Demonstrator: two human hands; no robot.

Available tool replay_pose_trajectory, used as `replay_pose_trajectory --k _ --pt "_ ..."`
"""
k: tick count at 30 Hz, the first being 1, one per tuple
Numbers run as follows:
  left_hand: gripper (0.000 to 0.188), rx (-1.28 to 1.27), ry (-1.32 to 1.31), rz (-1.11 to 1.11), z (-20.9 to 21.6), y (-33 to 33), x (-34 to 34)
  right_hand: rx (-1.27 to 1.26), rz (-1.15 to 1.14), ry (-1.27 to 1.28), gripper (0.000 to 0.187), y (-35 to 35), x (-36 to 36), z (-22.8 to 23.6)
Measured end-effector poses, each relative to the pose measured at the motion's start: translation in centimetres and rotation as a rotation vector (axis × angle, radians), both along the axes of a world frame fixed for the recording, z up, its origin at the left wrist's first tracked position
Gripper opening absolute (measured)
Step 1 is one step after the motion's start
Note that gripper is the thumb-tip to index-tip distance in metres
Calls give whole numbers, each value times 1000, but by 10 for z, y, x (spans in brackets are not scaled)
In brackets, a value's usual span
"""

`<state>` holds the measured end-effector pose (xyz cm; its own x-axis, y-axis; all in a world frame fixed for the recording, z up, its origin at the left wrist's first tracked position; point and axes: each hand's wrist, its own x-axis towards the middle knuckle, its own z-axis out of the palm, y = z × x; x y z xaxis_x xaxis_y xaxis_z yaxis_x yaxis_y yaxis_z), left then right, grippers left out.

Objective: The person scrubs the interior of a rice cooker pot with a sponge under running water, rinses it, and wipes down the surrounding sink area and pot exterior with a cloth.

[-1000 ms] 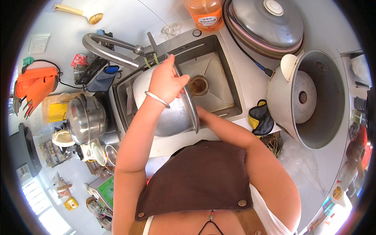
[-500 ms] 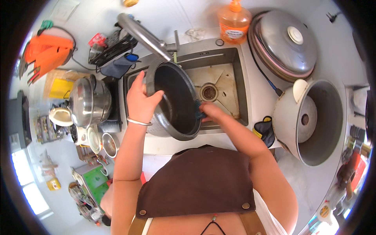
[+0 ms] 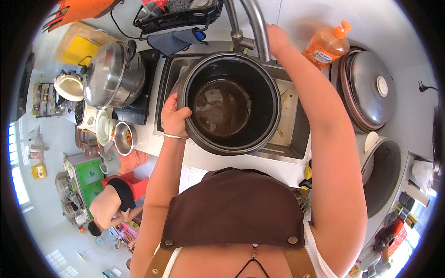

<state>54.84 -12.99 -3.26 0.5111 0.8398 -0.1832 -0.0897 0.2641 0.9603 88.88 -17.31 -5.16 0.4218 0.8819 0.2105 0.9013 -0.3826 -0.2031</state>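
A large dark cooking pot (image 3: 222,106), like a rice cooker's inner pot, is over the sink (image 3: 299,118) with its mouth facing up. Its bottom shines, apparently wet. My left hand (image 3: 175,118) grips the pot's left rim, thumb over the edge and the other fingers outside. Beyond the pot, my right arm stretches up to the metal faucet (image 3: 259,32). My right hand (image 3: 278,41) is beside and partly behind the spout, its fingers hidden, so what it touches cannot be seen.
An orange soap pump bottle (image 3: 327,44) stands right of the faucet, near a lidded pan (image 3: 366,88) and a big grey pot (image 3: 384,171). At left are a steel steamer pot (image 3: 111,76), a black rack (image 3: 181,18) and a grey cloth (image 3: 174,41). Another person (image 3: 113,204) bends over at lower left.
The pot has turned from tilted to mouth-up, spreading over more of the sink. My right hand has left its right rim, where a dark bluish thing was, and reached up to the faucet.
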Motion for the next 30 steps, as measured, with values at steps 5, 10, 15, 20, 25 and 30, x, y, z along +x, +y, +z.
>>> replay_pose_trajectory --k 5,10,15,20,25,30 --pt "53 -98 -88 -28 -22 2 -4 -134 93 -42 18 2 14 -15" --pt "51 -188 -114 -22 -35 0 1 -66 56 92 28 -29 16 -21" --pt "49 -337 -154 -46 -41 -5 15 166 -113 425 40 -94 20 -37" --pt "43 -489 -109 -89 -64 -4 19 306 -363 890 35 -171 5 -76" --pt "36 -693 -9 -155 -72 -4 20 188 -606 1321 25 -208 -19 -42" --pt "31 -934 -19 -229 -95 -8 19 215 -609 1317 35 -219 -25 -27"
